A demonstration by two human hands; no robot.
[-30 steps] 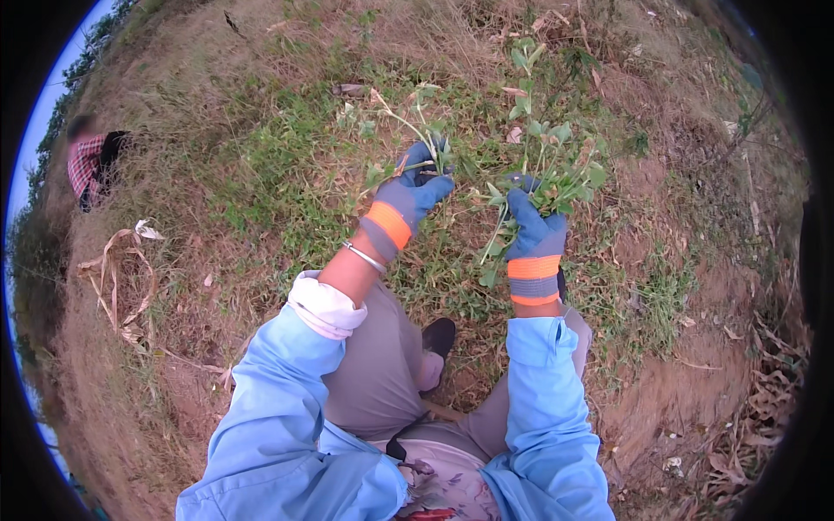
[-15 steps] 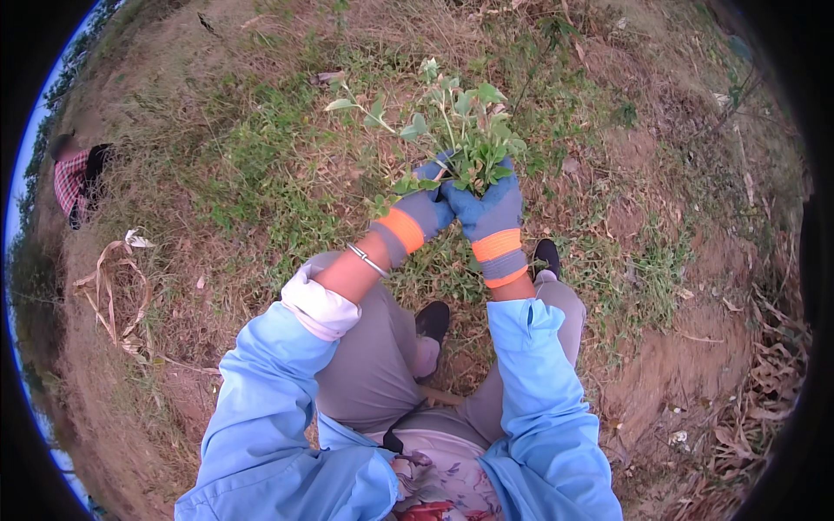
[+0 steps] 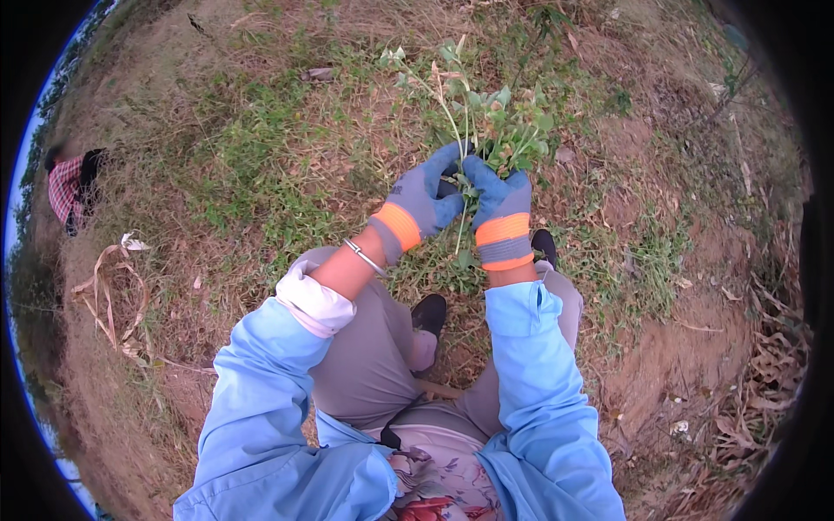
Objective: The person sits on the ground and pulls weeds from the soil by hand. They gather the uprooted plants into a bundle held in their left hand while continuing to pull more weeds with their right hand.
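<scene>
Both my hands wear blue and grey work gloves with orange cuffs. My right hand (image 3: pixel 502 200) is closed around a bunch of leafy green plants (image 3: pixel 514 130), whose leaves stick up past the fingers. Close beside it, my left hand (image 3: pixel 424 198) has its fingers curled at a long pale stem (image 3: pixel 452 113). The stem's lower end hangs down between the two hands. A gap shows between the left thumb and forefinger, and the other left fingertips are partly hidden.
Low green weeds (image 3: pixel 252 187) and dry grass cover much of the ground. A dried stalk (image 3: pixel 109 286) lies at the left, and dry leaves (image 3: pixel 764 391) are heaped at the right. Another person (image 3: pixel 65 187) in a checked shirt is at the far left. My shoes (image 3: pixel 429 314) rest below my hands.
My hands have drawn slightly apart, and the left fingers have opened somewhat. The long stem now stands more upright between them, its lower end showing. The bunch has shifted right.
</scene>
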